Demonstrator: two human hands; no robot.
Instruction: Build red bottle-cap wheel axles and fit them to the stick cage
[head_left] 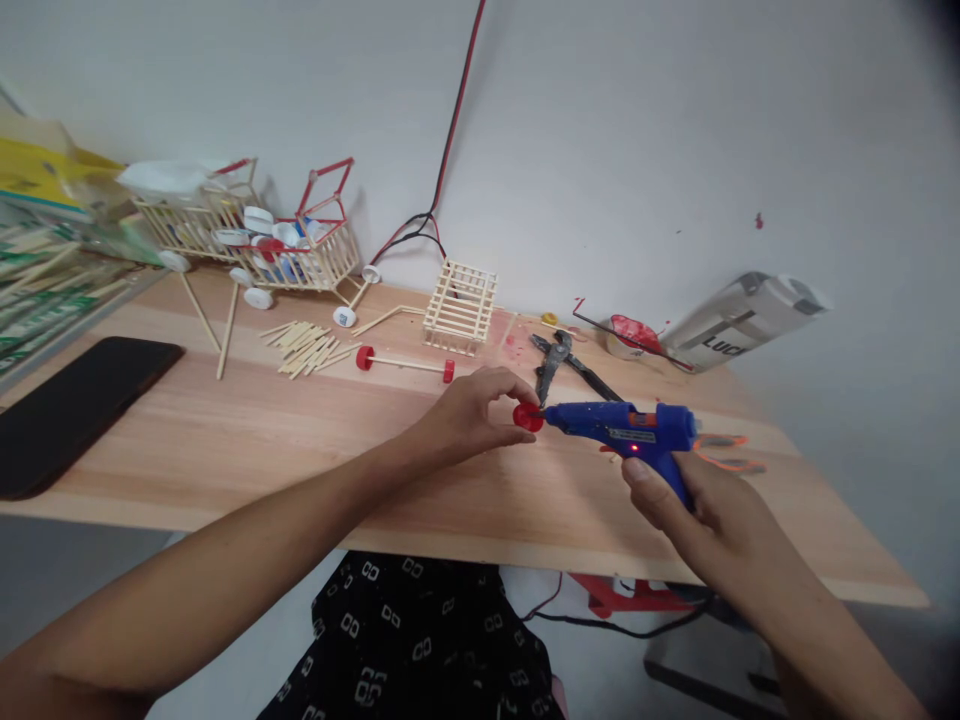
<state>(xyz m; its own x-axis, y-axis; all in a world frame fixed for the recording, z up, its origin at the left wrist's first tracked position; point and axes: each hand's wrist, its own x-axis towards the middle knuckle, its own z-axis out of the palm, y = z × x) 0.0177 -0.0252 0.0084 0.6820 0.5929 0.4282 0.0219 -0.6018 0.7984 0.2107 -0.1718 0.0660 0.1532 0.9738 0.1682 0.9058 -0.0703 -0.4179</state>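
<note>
Spreading beneath 2 bare hands, the wooden table [247,440] gives them a flat surface, its far edge near the wall. Well beyond and left of the left hand [463,415], 2 stick carts [330,258] stand at the back, probably to keep clear of the arms; the nearer bears white, blue and red caps, its sides seemingly penning them in.

The blue glue gun [611,425] fills the right hand [703,510], which is curled round the handle, thumb on the near side. Most of its other fingers are hidden, so I cannot tell whether the trigger is squeezed. A red light glows on the body. The barrel lies nearly level, presumably to steady the nozzle, aimed at the left fingertips.

Far left of the left hand lies a phone [82,412], well apart from the glue. Just beyond that hand sits a stick lattice [459,300]; pliers [553,355] rest beyond the gun, within reach. Nearer left, a stick axle [409,363] with 2 red wheels lies beside loose sticks [307,345], heaped together perhaps for easy picking.

Smallest is the red cap [528,419], pinched at its rim between left thumb and index finger, likely so its middle stays exposed to the nozzle.
</note>
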